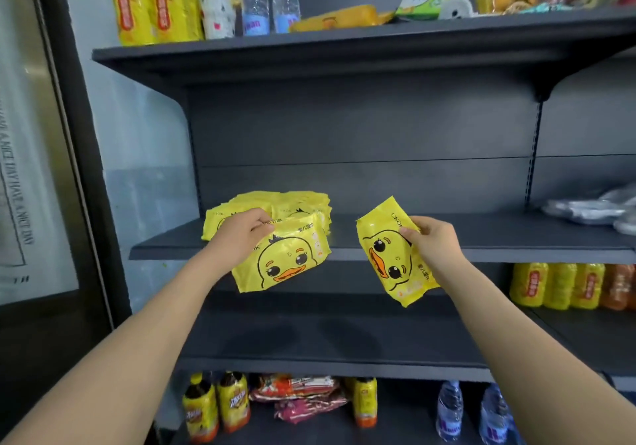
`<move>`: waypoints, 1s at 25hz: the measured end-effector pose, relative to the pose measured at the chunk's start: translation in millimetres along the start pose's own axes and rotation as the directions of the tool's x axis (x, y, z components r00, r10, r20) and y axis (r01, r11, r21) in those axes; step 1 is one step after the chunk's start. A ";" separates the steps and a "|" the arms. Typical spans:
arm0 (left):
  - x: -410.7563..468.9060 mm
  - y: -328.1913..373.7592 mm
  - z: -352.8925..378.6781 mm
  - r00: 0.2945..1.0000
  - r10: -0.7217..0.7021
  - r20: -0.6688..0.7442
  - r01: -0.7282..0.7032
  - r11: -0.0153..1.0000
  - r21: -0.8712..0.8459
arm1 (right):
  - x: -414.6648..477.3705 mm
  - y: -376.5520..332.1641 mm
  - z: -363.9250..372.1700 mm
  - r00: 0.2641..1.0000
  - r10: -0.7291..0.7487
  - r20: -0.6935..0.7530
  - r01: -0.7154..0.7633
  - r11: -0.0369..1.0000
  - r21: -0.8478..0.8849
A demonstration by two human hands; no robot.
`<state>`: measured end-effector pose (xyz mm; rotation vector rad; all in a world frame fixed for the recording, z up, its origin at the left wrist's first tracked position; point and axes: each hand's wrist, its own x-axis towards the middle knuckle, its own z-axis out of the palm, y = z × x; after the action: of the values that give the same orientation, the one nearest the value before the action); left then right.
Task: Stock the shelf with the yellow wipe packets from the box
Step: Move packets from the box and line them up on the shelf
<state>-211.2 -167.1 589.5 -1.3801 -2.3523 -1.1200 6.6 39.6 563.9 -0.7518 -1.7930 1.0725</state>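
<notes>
our forearms [137, 341] reach up from the bottom of the view toward the middle shelf [481, 250]. our left hand [246, 229] pinches the left packet [285, 265] by its top edge, thumb and fingers curled onto the foil. the packet hangs in front of the shelf lip with the duck face toward us, its top close to the pile [296, 203]. we cannot tell whether the two touch. our right hand [433, 239] grips the right packet [389, 255] by one long side, fingers curled round it. this packet is tipped on end in the air, in front of the shelf's bare middle and apart from the pile.

the pile is the work done so far: yellow packets lying flat and overlapping at the left end of the shelf. there are several, but we cannot count them. from the pile rightward the board is bare as far as the grey wrapped goods [585, 208] at the far right, so there is plenty of room.

we judge the job under way but not finished. two packets are in hand and not yet laid down. the left one looks bound for the pile, the right one for the space beside it. the box is out of view, so we cannot say how many packets remain in it.
</notes>
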 end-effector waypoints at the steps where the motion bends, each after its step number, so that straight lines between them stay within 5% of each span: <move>1: 7.7 -7.6 -6.7 1.000 0.020 0.012 -0.020 1.000 0.004 | 0.2 -7.3 10.5 1.000 -0.024 -0.004 0.024 0.999 -0.021; 12: 110.1 -53.2 19.9 0.974 0.162 0.160 -0.159 0.987 -0.033 | 55.0 -40.5 84.3 0.990 -0.127 -0.068 0.106 0.961 -0.254; 25: 240.7 -121.1 103.6 0.939 0.207 0.275 -0.224 0.974 0.032 | 191.2 15.5 150.5 0.996 -0.080 -0.025 0.071 0.963 -0.259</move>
<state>-420.8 31.1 577.3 -1.8171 -2.3109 -0.8356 -209.3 150.3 588.1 -0.8444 -1.9374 0.7785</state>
